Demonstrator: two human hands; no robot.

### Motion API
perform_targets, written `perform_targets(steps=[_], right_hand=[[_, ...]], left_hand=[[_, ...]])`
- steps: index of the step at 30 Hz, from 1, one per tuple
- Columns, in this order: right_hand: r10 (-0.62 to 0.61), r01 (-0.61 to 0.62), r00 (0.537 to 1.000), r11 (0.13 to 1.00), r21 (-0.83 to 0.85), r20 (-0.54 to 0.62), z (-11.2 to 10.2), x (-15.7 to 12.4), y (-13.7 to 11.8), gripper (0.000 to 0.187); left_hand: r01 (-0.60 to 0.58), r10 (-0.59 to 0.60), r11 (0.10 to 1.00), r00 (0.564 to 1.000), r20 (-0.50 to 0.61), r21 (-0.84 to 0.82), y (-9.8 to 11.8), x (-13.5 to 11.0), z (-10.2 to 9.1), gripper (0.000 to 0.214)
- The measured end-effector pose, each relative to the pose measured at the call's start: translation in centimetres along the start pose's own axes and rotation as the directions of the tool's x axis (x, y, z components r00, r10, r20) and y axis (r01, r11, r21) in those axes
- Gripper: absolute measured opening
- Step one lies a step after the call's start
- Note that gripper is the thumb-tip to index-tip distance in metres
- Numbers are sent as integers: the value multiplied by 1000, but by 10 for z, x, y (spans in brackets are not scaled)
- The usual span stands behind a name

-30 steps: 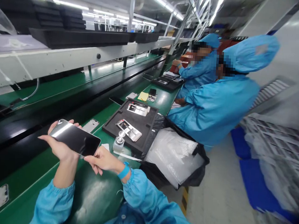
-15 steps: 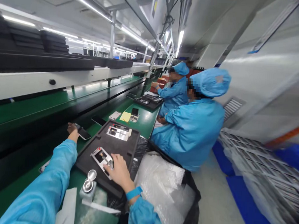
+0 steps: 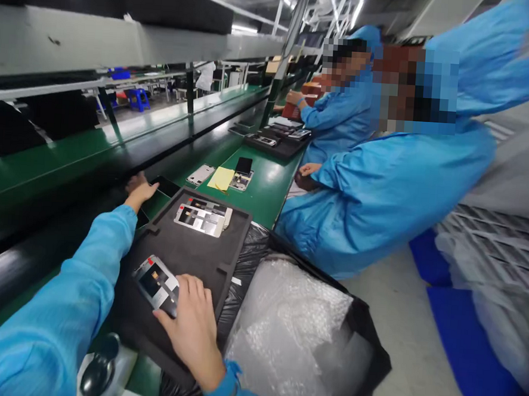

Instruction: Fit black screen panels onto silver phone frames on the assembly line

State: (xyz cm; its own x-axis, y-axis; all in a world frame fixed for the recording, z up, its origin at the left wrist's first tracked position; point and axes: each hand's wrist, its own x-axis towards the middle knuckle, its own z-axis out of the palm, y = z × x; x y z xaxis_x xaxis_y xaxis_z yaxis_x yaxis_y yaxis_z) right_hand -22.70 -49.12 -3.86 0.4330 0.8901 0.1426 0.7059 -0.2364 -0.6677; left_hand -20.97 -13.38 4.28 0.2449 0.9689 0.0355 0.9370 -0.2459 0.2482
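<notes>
My right hand (image 3: 196, 322) grips the lower end of a phone frame (image 3: 158, 284) with a red tab, over a black foam tray (image 3: 202, 257); thumb and fingers sit on opposite edges. Two similar phone frames (image 3: 200, 220) lie overlapping at the tray's far end. My left hand (image 3: 140, 189) reaches past the tray's left side with its fingers apart, over the dark edge of the bench. Close to its fingertips lies a black phone screen (image 3: 167, 185). A dark slab (image 3: 142, 217) is mostly hidden behind my left wrist.
A metal-lidded dispenser bottle (image 3: 101, 370) stands near me. Beyond the tray lie a yellow paper (image 3: 221, 178), a white phone shell (image 3: 201, 174) and an opened phone (image 3: 242, 179). At right are a bag of bubble wrap (image 3: 284, 319) and two co-workers in blue (image 3: 373, 187).
My left hand has let go of the dark phone it held and moved away from it. My right hand keeps its phone frame. The view has tilted down; the nearer co-worker looms larger.
</notes>
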Motion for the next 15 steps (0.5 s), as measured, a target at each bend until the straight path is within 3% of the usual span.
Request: perform_targets(steps=[4, 8, 12, 15], right_hand=[[27, -28, 1000, 997, 68, 11, 12, -9, 9, 70], [56, -56, 998, 994, 96, -4, 33, -19, 23, 79], [-12, 18, 991, 999, 43, -130, 59, -22, 34, 76], [-101, 98, 931, 995, -27, -350, 77, -19, 37, 55]], left_hand=[[-264, 259, 964, 956, 141, 22, 68, 50, 36, 79], [-383, 359, 922, 899, 250, 57, 118, 83, 65, 70], [-437, 404, 897, 869, 285, 64, 139, 103, 83, 60], [-429, 397, 901, 875, 277, 64, 144, 115, 89, 63]])
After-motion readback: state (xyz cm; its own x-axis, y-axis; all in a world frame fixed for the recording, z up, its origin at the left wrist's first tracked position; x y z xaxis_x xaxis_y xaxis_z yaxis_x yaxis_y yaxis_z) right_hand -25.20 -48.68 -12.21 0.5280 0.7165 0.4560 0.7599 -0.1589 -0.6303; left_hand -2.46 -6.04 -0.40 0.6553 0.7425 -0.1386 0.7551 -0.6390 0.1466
